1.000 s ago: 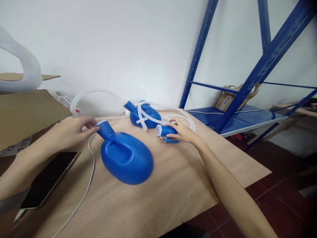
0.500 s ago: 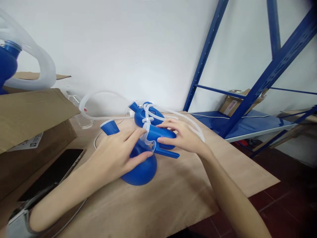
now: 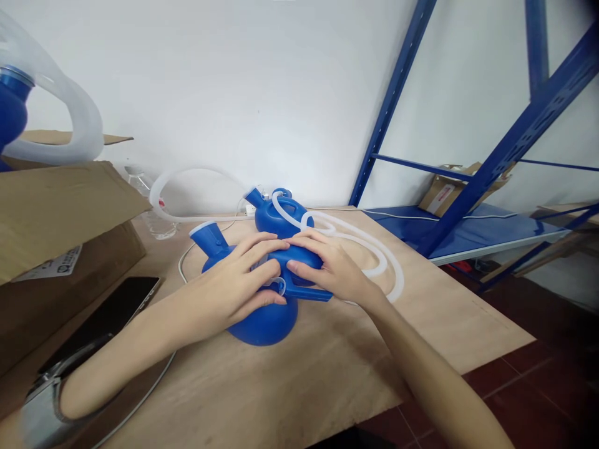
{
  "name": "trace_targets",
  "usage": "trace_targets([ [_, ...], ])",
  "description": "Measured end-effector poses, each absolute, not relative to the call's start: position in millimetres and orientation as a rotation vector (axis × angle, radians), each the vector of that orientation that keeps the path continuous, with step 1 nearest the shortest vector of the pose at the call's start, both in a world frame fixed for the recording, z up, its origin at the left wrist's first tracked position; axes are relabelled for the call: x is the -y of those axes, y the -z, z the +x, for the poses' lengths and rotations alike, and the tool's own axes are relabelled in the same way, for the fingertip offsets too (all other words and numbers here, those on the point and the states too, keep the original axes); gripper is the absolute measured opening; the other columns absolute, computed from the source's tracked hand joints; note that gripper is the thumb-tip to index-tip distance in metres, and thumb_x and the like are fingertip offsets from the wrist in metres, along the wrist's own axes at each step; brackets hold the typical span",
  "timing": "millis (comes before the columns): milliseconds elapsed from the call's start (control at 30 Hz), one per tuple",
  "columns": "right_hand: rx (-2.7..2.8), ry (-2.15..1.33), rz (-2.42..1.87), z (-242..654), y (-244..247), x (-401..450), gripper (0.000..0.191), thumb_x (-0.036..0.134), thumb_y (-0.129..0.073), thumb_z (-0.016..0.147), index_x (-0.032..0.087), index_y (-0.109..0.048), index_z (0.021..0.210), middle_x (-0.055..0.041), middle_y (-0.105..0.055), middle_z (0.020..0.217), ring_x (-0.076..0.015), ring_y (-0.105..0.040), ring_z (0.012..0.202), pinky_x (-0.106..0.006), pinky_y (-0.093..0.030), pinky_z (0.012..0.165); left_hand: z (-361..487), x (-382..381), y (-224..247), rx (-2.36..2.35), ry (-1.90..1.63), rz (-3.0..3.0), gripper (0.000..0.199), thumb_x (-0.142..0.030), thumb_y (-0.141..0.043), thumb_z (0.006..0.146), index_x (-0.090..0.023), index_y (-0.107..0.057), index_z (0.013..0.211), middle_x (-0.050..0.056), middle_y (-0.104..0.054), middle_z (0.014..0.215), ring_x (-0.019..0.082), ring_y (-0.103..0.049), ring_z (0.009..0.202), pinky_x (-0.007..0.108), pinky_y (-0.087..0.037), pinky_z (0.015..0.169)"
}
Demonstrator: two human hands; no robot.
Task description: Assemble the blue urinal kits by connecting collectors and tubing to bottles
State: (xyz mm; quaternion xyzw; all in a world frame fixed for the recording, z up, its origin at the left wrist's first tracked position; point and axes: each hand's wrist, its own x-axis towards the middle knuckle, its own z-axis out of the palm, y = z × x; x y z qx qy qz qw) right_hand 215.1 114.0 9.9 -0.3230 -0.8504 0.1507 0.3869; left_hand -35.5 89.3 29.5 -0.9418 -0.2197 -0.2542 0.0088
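A blue plastic urinal bottle (image 3: 264, 327) with a flared neck (image 3: 209, 239) rests on the table in front of me. Above its body is a smaller rounded blue plastic piece (image 3: 302, 257), with a flat blue tongue (image 3: 309, 293) sticking out to the right. My right hand (image 3: 330, 262) grips this piece from the right, thumb in front and fingers over the top. From the left, my left hand (image 3: 250, 271) curls its fingers and thumb round a clear cap (image 3: 277, 285) at the piece's left end, mostly hidden by those fingers. Behind stands a second blue urinal bottle (image 3: 276, 217).
A translucent hose (image 3: 395, 268) loops to the right; another arcs along the wall. At left are an open cardboard box (image 3: 70, 206), a clear plastic bottle (image 3: 159, 221), a black phone (image 3: 100, 321) and a cable. A blue shelf (image 3: 491, 231) stands right, past the table's edge.
My left fingers have closed further over the clear cap, and both hands have drawn closer together. The hose has dropped away from the cap area and spread into loops on the right.
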Motion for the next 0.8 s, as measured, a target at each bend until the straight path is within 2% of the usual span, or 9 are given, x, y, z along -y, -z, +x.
trace_targets([
  [133,2.154,-0.428,-0.810,213,-5,-114,0.035,0.044,-0.066,0.099,0.025,-0.066,0.128,-0.0084,-0.070,0.129,-0.0258,-0.068,0.117,-0.045,-0.054,0.105,-37,-92,-27,0.604,0.787,-2.868,0.022,-0.034,-0.057,0.105,-0.017,-0.068,0.098,0.017,-0.056,0.153,0.036,-0.044,0.149,0.057,-0.044,0.122],
  [300,2.126,-0.464,-0.808,211,1,-114,0.041,0.046,-0.065,0.099,0.023,-0.062,0.133,-0.0092,-0.071,0.135,-0.0268,-0.068,0.121,-0.046,-0.053,0.107,-36,-92,-27,0.571,0.754,-2.848,0.037,-0.050,-0.062,0.100,-0.014,-0.071,0.099,0.021,-0.059,0.148,0.040,-0.046,0.146,0.061,-0.047,0.118],
  [433,2.097,-0.418,-0.725,211,9,-117,0.042,0.046,-0.067,0.097,0.024,-0.063,0.132,-0.0090,-0.072,0.130,-0.0263,-0.070,0.117,-0.044,-0.055,0.104,-35,-91,-29,0.621,0.780,-2.921,0.026,-0.038,-0.061,0.104,-0.018,-0.076,0.097,0.015,-0.058,0.149,0.036,-0.044,0.147,0.057,-0.044,0.122],
  [667,2.089,-0.381,-0.572,211,20,-126,0.044,0.045,-0.072,0.094,0.025,-0.067,0.132,-0.0086,-0.075,0.127,-0.0258,-0.072,0.113,-0.043,-0.058,0.100,-35,-87,-34,0.612,0.745,-3.127,0.021,-0.026,-0.062,0.102,-0.024,-0.080,0.091,0.008,-0.056,0.155,0.033,-0.037,0.151,0.057,-0.039,0.126],
  [800,2.077,-0.323,-0.584,213,21,-127,0.040,0.045,-0.069,0.095,0.024,-0.070,0.129,-0.0098,-0.077,0.126,-0.0256,-0.075,0.110,-0.042,-0.060,0.098,-36,-88,-35,0.600,0.727,-3.177,0.030,-0.024,-0.063,0.101,-0.021,-0.073,0.073,0.007,-0.059,0.155,0.034,-0.037,0.153,0.058,-0.041,0.124],
])
